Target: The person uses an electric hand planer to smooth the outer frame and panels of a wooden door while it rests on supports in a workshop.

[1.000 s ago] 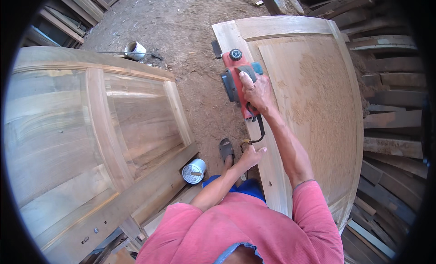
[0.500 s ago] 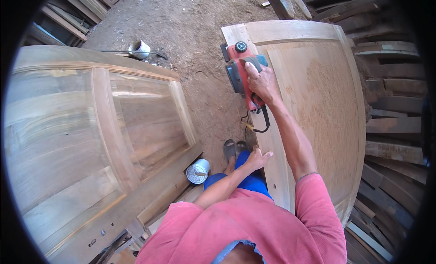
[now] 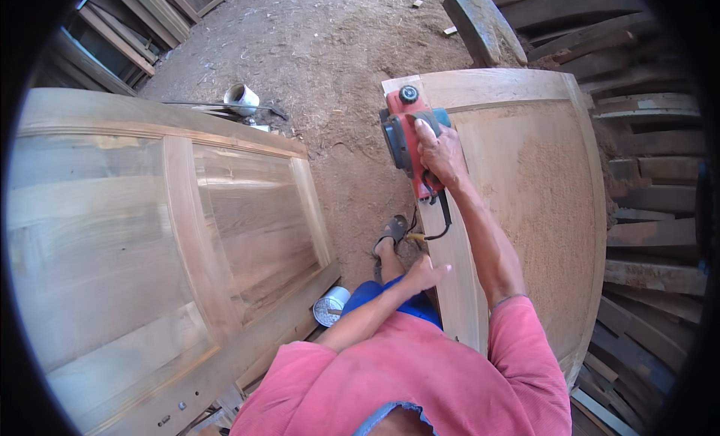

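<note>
My right hand (image 3: 442, 155) is closed around the rear handle of a red and black electric hand planer (image 3: 405, 140). The planer sits on the left stile of a pale wooden door (image 3: 456, 286), close to its far end. A black cord loops from the back of the tool beside the stile. Nearer to me, my left hand (image 3: 424, 275) grips the same door's left edge, its thumb lying across the top. Most of its fingers are hidden. Fine wood dust covers the door's panel on the right.
Another panelled door (image 3: 180, 218) lies to the left. A white bucket (image 3: 328, 307) stands by my legs, and a white pot (image 3: 241, 98) is on the dusty ground (image 3: 337, 68) beyond. Stacked boards (image 3: 656, 233) line the right side. A thick timber (image 3: 480, 27) lies at the far end.
The planer has slid a little farther toward the door's far end in my right hand. My foot has shifted forward. My left hand stays at the edge, and the whole view has tilted slightly.
</note>
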A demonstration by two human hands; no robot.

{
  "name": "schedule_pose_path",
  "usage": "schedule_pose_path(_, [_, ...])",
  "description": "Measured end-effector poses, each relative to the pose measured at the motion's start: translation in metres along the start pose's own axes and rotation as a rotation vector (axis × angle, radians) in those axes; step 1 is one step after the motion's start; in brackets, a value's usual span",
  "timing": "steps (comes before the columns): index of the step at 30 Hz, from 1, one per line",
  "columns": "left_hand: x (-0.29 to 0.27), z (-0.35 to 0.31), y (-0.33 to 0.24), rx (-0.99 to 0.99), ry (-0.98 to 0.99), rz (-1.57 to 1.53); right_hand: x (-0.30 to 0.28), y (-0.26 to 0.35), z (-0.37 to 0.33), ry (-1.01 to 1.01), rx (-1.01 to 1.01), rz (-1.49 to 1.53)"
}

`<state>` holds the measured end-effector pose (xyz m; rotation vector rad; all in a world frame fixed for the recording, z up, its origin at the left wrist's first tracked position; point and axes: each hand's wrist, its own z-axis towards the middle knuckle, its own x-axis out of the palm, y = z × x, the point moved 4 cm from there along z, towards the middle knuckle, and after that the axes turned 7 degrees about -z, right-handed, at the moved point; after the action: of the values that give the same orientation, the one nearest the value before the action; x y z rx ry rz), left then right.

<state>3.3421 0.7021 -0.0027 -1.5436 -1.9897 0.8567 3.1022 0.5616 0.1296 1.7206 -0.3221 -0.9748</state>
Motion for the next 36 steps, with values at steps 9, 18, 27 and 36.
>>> schedule_pose_path(9, [-0.036,0.017,-0.019,-0.083,0.016,-0.054,0.017,0.021,0.033,0.028,-0.023,-0.07])
schedule_pose_path(18, [-0.027,0.021,-0.029,0.132,0.024,-0.119,0.015,0.012,0.08,-0.014,-0.011,-0.102])
schedule_pose_path(27, [-0.027,0.02,-0.04,-0.072,0.099,0.011,0.021,0.027,0.157,-0.044,-0.148,-0.27])
schedule_pose_path(36, [-0.129,0.054,-0.003,-0.177,0.265,0.021,-0.056,0.028,0.085,-0.092,0.213,0.51])
